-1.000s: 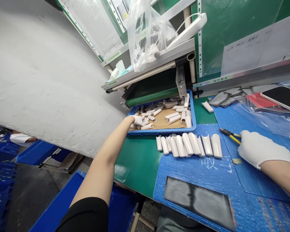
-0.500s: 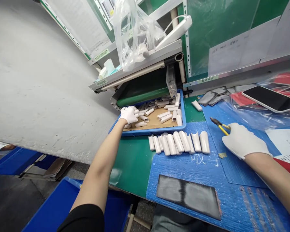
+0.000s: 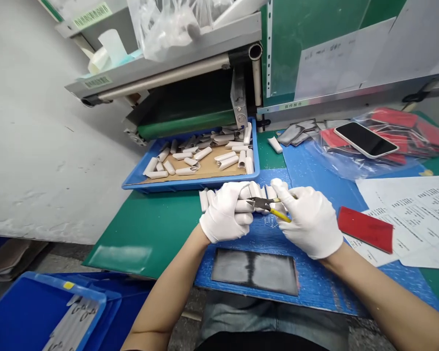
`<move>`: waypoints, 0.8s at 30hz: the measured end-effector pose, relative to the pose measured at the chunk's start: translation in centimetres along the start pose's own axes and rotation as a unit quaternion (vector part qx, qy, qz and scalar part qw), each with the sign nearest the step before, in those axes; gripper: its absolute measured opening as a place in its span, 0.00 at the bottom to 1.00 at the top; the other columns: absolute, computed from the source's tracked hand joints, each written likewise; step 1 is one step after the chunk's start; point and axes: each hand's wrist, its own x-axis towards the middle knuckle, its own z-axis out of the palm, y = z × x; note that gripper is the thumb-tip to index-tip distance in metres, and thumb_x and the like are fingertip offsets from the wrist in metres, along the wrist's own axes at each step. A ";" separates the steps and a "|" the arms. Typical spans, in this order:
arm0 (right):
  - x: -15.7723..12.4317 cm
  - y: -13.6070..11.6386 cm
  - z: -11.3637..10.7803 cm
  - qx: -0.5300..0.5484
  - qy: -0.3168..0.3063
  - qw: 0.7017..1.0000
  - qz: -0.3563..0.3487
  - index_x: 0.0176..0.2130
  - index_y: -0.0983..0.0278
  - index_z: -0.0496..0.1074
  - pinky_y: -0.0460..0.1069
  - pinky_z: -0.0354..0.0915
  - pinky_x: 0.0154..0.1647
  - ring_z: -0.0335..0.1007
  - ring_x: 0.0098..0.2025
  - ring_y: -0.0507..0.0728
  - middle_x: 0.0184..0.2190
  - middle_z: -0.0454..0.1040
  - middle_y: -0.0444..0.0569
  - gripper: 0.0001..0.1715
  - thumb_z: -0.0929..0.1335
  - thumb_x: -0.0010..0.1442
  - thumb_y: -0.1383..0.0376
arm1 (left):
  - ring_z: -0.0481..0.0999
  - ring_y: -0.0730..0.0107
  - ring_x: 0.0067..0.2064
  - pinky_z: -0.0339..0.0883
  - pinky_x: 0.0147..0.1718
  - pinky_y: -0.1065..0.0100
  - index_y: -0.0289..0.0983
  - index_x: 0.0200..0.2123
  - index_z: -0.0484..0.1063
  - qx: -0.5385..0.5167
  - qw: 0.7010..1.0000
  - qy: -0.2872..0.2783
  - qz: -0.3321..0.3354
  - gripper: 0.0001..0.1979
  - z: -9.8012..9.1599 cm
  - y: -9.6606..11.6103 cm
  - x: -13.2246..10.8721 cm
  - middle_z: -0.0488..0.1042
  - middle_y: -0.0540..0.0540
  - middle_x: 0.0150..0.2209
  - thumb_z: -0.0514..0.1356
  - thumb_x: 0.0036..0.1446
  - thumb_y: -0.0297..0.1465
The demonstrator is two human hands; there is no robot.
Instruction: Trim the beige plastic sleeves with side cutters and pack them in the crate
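Note:
My left hand (image 3: pixel 227 213), in a white glove, is closed round a white plastic shell (image 3: pixel 245 193), mostly covered by the fingers. In my gloved right hand (image 3: pixel 310 219) are diagonal cutters (image 3: pixel 260 202) with yellow handles. Their dark jaws point left and meet the piece at my left fingertips; whether they touch it I cannot tell. Behind both hands stands a row of white shells (image 3: pixel 204 200), partly hidden. Nearer my body a dark grey rectangular pad (image 3: pixel 254 271) lies on the blue mat (image 3: pixel 336 287).
A blue tray (image 3: pixel 190 184) with many loose white shells sits under a green roller conveyor (image 3: pixel 186 124). One shell (image 3: pixel 275 145) lies apart. To the right are a phone (image 3: pixel 366 139) on bagged red pads, papers (image 3: pixel 424 219) and a red pad (image 3: pixel 366 229). Blue bins (image 3: pixel 18 312) stand lower left.
My left hand has come out of the blue tray toward me and right. My right hand has brought the cutters left to meet it. The view has shifted too.

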 end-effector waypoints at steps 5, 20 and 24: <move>0.1 -0.2 0.6 -0.019 -0.042 0.999 -0.011 0.71 0.54 0.67 0.54 0.46 0.33 0.62 0.34 0.61 0.39 0.77 0.52 0.32 0.66 0.71 0.64 | 0.73 0.56 0.41 0.72 0.44 0.47 0.46 0.63 0.60 0.117 0.985 -0.008 0.129 0.41 0.0 -1.3 -0.5 0.70 0.44 0.42 0.65 0.44 0.27; -0.8 -0.8 0.3 0.062 -0.078 0.995 -0.011 0.75 0.57 0.60 0.49 0.58 0.32 0.74 0.38 0.55 0.59 0.78 0.54 0.38 0.64 0.70 0.71 | 0.68 0.58 0.39 0.71 0.43 0.47 0.47 0.64 0.55 0.124 0.981 -0.030 0.145 0.47 0.0 -1.3 -0.6 0.67 0.45 0.41 0.65 0.38 0.27; -0.8 -0.6 -0.1 0.077 -0.069 0.994 0.017 0.72 0.58 0.65 0.48 0.59 0.32 0.74 0.35 0.55 0.53 0.81 0.52 0.37 0.66 0.67 0.70 | 0.72 0.58 0.44 0.73 0.47 0.48 0.46 0.67 0.55 0.111 0.981 -0.004 0.158 0.49 -0.1 -1.7 -0.7 0.69 0.45 0.45 0.66 0.41 0.25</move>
